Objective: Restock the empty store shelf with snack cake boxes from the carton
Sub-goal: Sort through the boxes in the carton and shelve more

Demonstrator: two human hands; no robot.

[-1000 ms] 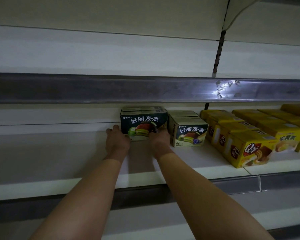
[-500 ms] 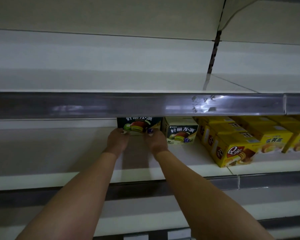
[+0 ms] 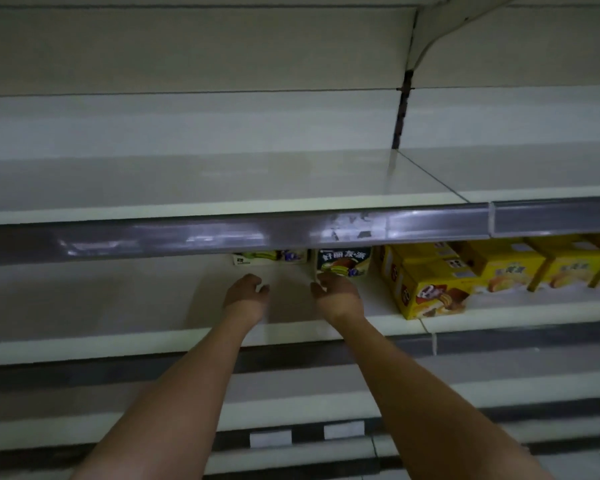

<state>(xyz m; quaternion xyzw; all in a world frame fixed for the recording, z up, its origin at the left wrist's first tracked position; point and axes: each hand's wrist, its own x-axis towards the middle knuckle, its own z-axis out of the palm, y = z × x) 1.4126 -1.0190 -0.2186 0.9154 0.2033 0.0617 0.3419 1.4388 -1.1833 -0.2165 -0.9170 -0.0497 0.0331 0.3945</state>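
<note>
From the head view, the only one I have, I judge the placing step is just finishing: a dark green snack cake box with a cream lower band (image 3: 270, 258) sits deep on the white metal store shelf (image 3: 118, 306) at mid-frame, its top hidden behind the grey plastic price rail (image 3: 187, 237) of the bare white upper shelf (image 3: 222, 181). Just to its right stands a second dark green snack cake box with white lettering (image 3: 343, 262), and further right a row of yellow cardboard cake boxes (image 3: 430, 282) runs to the frame's right edge. The left part of the store shelf is bare, so I reckon most of the restocking is not yet done. The carton is nowhere in the frame, so the next move, as I judge it, calls for bringing both hands out from under the rail and turning to find the carton for another box, which should then go down to the left of the first one. My left hand (image 3: 245, 296) hangs in front of the first box, apart from it, fingers loosely curled and holding nothing. My right hand (image 3: 336, 292) is likewise relaxed and empty; its fingertips (image 3: 321, 278) lie just at the lower left corner of the second box, and I cannot tell whether they touch it.
</note>
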